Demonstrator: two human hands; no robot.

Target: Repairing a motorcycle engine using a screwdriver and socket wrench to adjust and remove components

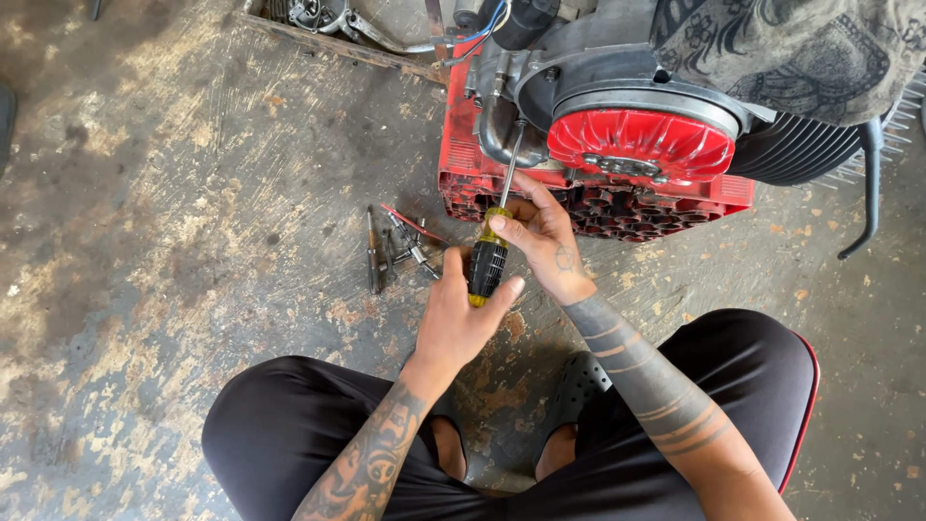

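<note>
My left hand [461, 318] grips the black and yellow handle of a screwdriver [488, 260] from below. My right hand [540, 232] pinches the top of that handle where the metal shaft begins. The shaft runs up to a grey engine casing [540, 77] that rests on a red plastic crate [463, 164]. A red finned fan cover [641, 143] sits on the engine just right of the shaft tip. The tip itself is hidden against the casing.
Several loose tools and bits [391, 249] lie on the stained concrete floor [174, 241] left of the crate. Black cooling fins [801, 150] and a patterned cloth [801, 48] are at the upper right. My knees in black trousers [289, 425] frame the bottom.
</note>
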